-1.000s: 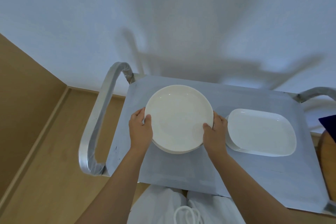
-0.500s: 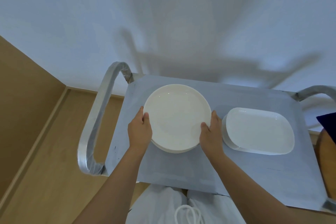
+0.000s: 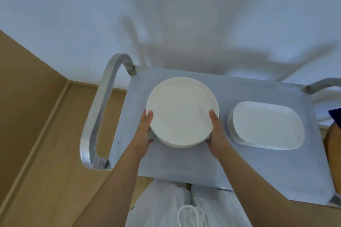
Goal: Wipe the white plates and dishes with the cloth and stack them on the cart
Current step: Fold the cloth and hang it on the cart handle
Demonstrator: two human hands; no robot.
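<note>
Round white plate stack point(image 3: 181, 112) gripped at both rims: left hand point(image 3: 145, 132) on left edge, right hand point(image 3: 216, 134) on right. Stack over cart top point(image 3: 175, 167); rect. dishes point(image 3: 265, 125) just beside, to right.

Soft, even, cool-toned light fills the scene, moderately bright. The cart point(image 3: 230, 162) throws broad, blurred grey shadows of its frame up the white wall point(image 3: 166, 14), so light comes from behind the viewer. Faint glints sit on the round plate point(image 3: 181, 110) and the wrapped handle point(image 3: 97, 116). Wide-angle bending curves edges near the borders; focus is slightly soft throughout.
</note>
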